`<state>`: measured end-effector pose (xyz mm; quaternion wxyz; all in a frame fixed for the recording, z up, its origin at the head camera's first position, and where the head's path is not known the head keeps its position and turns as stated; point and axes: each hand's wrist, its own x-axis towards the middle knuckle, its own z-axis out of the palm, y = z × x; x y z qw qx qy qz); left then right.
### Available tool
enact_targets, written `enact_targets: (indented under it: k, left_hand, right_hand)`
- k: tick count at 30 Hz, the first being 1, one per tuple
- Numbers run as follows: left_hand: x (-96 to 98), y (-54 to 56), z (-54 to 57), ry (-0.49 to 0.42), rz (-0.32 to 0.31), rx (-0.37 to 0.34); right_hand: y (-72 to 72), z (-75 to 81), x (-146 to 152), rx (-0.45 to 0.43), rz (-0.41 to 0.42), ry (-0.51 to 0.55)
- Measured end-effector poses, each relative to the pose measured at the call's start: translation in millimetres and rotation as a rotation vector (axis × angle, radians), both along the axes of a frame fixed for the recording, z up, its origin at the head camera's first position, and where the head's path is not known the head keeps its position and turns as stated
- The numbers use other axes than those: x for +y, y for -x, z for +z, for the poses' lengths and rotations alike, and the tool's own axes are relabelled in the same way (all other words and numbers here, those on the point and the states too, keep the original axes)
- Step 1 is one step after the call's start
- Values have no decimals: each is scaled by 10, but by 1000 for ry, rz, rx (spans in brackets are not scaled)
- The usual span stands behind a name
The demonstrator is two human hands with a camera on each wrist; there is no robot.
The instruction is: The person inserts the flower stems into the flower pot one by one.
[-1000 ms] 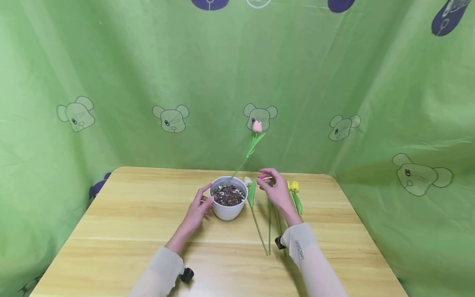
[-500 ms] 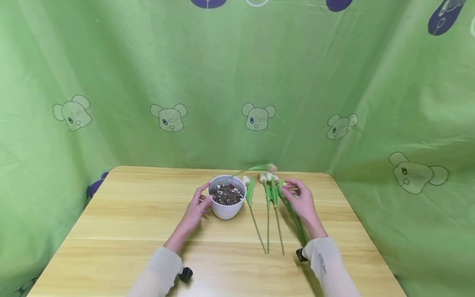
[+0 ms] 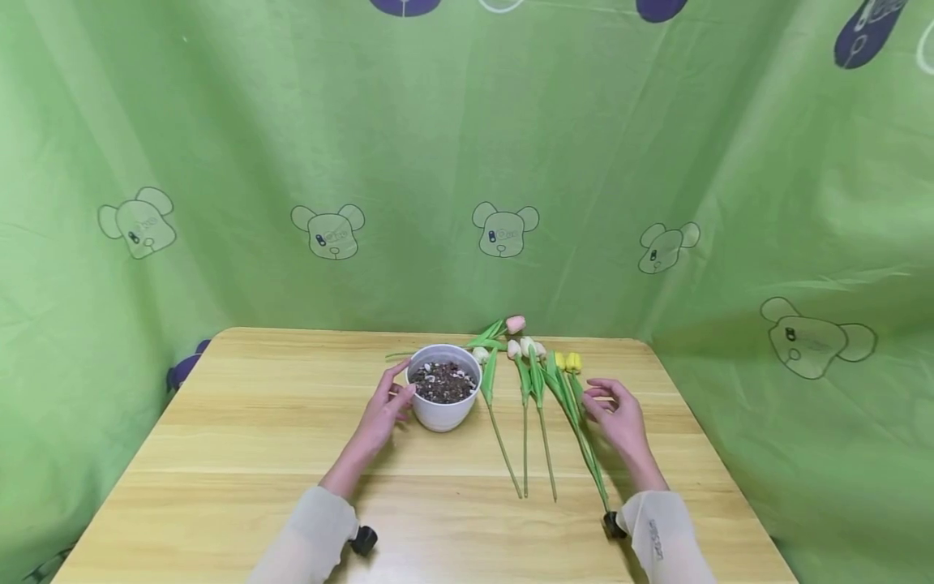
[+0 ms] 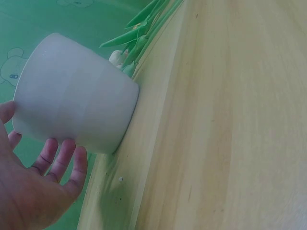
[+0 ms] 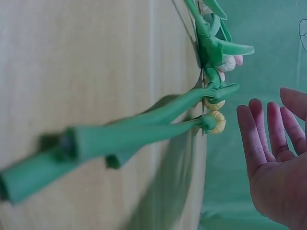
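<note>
A white flowerpot (image 3: 442, 418) of dark soil (image 3: 442, 384) stands upright mid-table. My left hand (image 3: 381, 414) holds its left side, fingers and thumb spread around the wall near the rim; the left wrist view shows the fingertips at the pot (image 4: 72, 91). Behind it lies a pink tulip (image 3: 515, 324), its stem passing behind the pot and showing at the left. To the right, several pale tulips (image 3: 529, 349) lie with stems toward me, then two yellow tulips (image 3: 572, 362). Beside the yellow ones my right hand (image 3: 617, 420) hovers with relaxed fingers and nothing in them.
The wooden table (image 3: 292, 438) has its far edge close to a green curtain (image 3: 409, 284) printed with mouse heads. Green stems (image 5: 115, 139) of the yellow tulips reach close to the right wrist camera. Dark cameras (image 3: 363, 541) sit on both wrists.
The pink tulip, leaning upward from the pot a second ago, has tipped down and lies behind it. My right hand has moved right and toward me. The left hand stays at the pot.
</note>
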<state>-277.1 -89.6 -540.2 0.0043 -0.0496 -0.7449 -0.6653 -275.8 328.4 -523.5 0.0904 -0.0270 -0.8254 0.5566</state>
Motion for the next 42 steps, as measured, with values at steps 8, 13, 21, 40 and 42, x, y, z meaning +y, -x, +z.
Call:
enact_targets:
  k: [8,13,21,40,42]
  left_hand:
    - [5,-1,2,-6,1,0]
    - [6,1,5,-11,5,3]
    - [3,5,7,-8,7,11]
    - [0,-6,13,-5,13,-2]
    - [2,-8,11,-4,13,-1]
  right_hand:
    - [12,-88,31,-48,6,11]
    - [32,-151,58,-70,-1,-14]
    - [25,-212,92,-106,-75,-146]
    - [12,-225,128,-250,-47,-275]
    - [13,-218,129,-265,-57,-281]
